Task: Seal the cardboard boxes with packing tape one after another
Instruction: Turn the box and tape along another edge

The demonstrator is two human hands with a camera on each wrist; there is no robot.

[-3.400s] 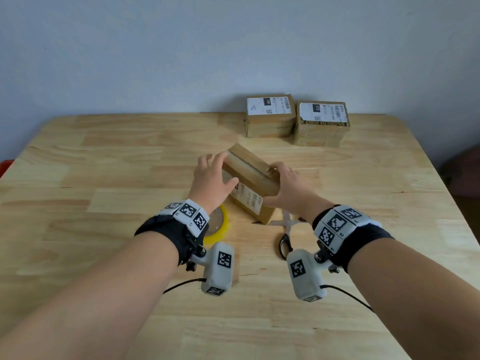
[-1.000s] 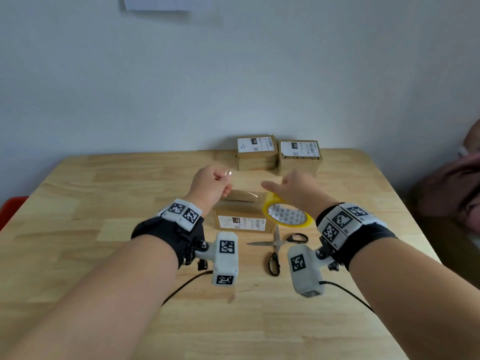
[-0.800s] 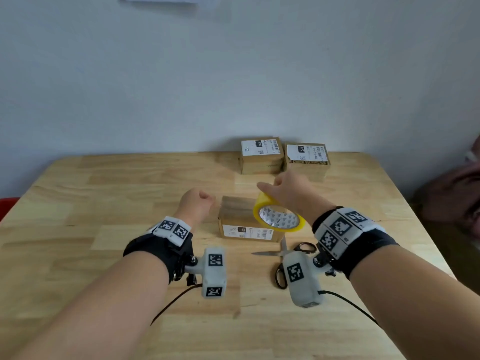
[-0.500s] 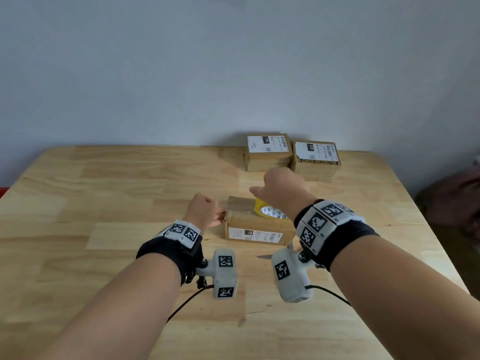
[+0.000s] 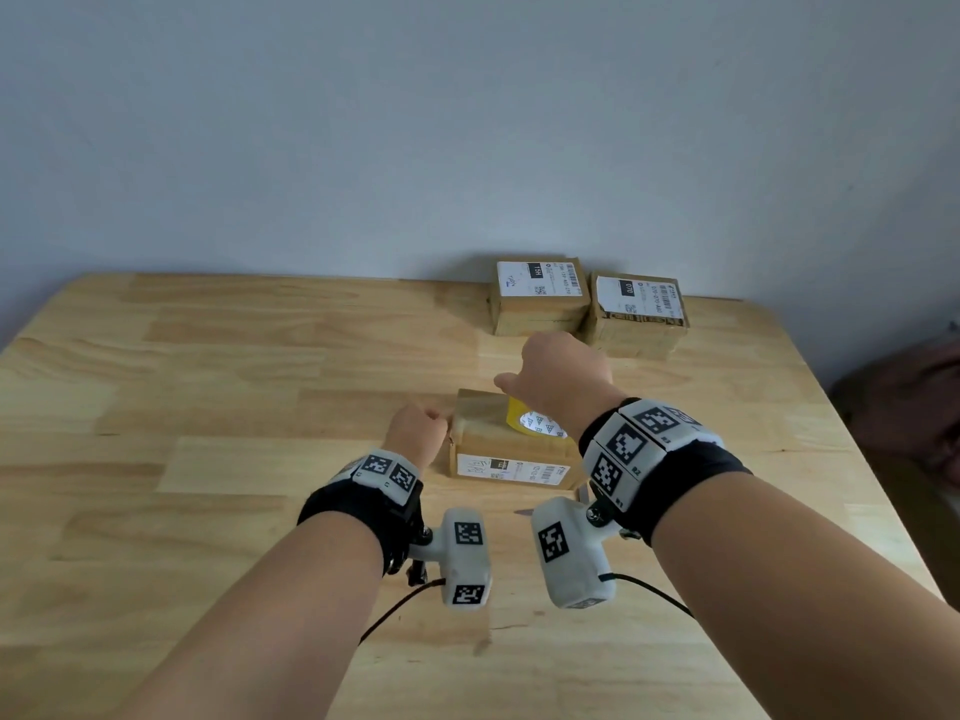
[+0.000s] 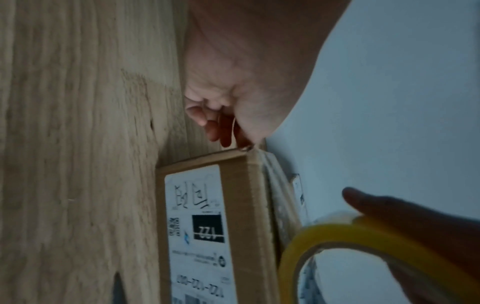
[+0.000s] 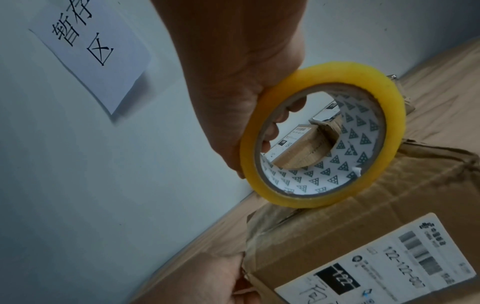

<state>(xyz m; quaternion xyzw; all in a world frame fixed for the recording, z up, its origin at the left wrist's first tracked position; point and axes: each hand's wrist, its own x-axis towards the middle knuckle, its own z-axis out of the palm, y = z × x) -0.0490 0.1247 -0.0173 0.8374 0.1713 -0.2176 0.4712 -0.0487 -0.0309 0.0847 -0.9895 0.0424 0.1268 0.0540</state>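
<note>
1. Right now my right hand grips the yellow roll of packing tape, fingers curled through its core and over its rim, holding it on edge on top of the cardboard box.
2. My left hand is clenched against the left end of that box, fingertips pinching something thin at its top corner; whether that is the tape's free end I cannot tell.
3. That box lies flat on the wooden worktop, its white shipping label on the side that faces me. Its top looks creased and wrinkled in the right wrist view.
4. Beyond the box, against the wall, two more cardboard boxes stand side by side and close together: the left one and the right one, each with a white label on top.
5. Just nearer to me than the box, part of a dark, thin object shows on the worktop under my right wrist; too little of it shows to name it.
6. Above the box, a white paper sign with printed characters hangs on the wall, seen only from my right wrist.
</note>
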